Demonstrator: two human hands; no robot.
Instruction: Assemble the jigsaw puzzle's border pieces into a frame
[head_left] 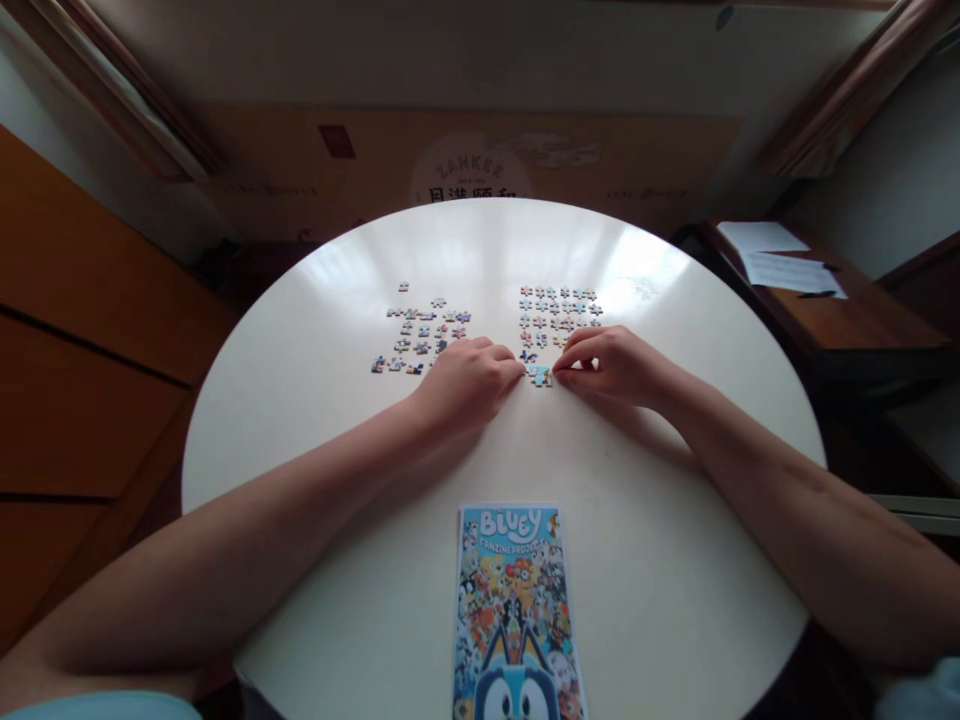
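Observation:
Between my two hands lies a small group of jigsaw puzzle pieces point(539, 376), light blue with some brown, flat on the white table. My left hand point(474, 378) is closed, its fingertips pressed at the left end of that group. From the other side, the pinched thumb and forefinger of my right hand point(611, 366) touch the right end of the group. A dark blue puzzle piece point(528, 356) lies just above. Loose puzzle pieces point(421, 348) are scattered beyond my left hand, which hides some of them. More puzzle pieces point(553, 307) lie in rows beyond my right hand.
A picture sheet point(517, 610) marked "Bluey Fanzine Project" lies at the near edge of the round white table point(337, 580). To the right, a brown side table point(870, 318) bears papers point(795, 273) and pens. A large printed box or board point(277, 150) stands behind.

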